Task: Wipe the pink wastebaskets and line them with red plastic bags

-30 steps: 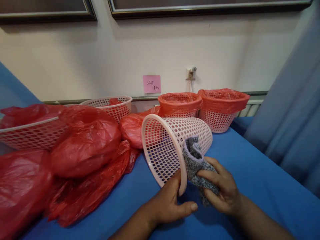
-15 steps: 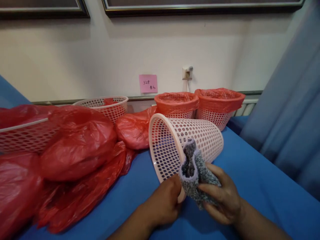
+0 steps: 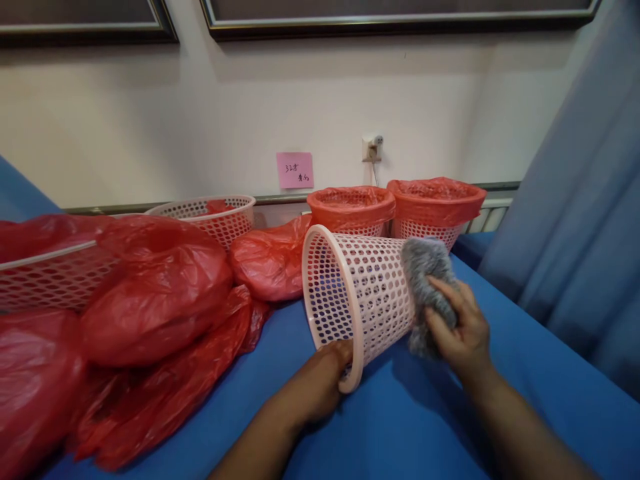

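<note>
A pale pink perforated wastebasket [image 3: 380, 283] lies tipped on its side, its mouth facing left. My left hand [image 3: 320, 383] is closed on the near part of its rim, some fingers reaching inside and hidden. In my right hand [image 3: 457, 327] is a fuzzy grey cleaning cloth [image 3: 425, 267], pressed to the outside of the basket near its base. The cloth covers the basket's bottom end.
Red plastic bags [image 3: 155, 293] heap on the left, by a wide pink basket [image 3: 45, 280]. Behind stand another basket [image 3: 235, 220] and two red-lined wastebaskets [image 3: 353, 207]. All rest on a blue surface [image 3: 525, 347]; a blue curtain [image 3: 565, 220] hangs right.
My right hand has moved the cloth from near the rim rightward and up to the basket's base end. The wastebasket has turned slightly, while my left hand keeps its hold on the rim.
</note>
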A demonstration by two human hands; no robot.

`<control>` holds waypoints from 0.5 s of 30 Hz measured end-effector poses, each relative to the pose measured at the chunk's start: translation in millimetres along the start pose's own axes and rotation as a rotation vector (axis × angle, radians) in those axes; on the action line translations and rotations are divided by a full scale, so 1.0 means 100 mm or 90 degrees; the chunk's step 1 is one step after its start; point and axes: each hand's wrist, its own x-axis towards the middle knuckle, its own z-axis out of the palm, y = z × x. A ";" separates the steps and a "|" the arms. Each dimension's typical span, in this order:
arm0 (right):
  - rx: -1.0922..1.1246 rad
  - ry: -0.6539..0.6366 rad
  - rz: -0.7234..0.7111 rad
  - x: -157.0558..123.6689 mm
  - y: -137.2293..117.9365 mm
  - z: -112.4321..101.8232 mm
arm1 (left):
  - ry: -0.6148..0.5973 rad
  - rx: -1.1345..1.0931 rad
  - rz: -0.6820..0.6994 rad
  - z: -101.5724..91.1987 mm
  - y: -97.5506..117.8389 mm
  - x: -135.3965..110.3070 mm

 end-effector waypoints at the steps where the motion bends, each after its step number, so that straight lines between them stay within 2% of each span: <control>1: 0.016 -0.056 -0.090 -0.08 -0.14 0.01 | 0.000 0.009 -0.003 -0.01 -0.01 -0.01; 3: 0.063 -0.168 -0.226 -0.21 -0.39 0.04 | 0.007 0.021 0.005 -0.02 -0.03 -0.02; 6: 0.104 -0.252 -0.309 -0.30 -0.56 0.08 | 0.027 -0.005 0.031 0.00 -0.02 -0.05; 10: 0.115 -0.281 -0.335 -0.28 -0.58 0.09 | 0.055 -0.113 0.106 0.09 0.04 -0.09; 12: 0.120 -0.286 -0.351 -0.29 -0.57 0.09 | 0.073 -0.174 0.115 0.13 0.06 -0.10; 14: 0.119 -0.260 -0.326 -0.29 -0.52 0.11 | 0.095 -0.205 0.094 0.15 0.06 -0.10; 15: 0.110 -0.228 -0.285 -0.27 -0.46 0.13 | 0.102 -0.205 0.084 0.14 0.06 -0.10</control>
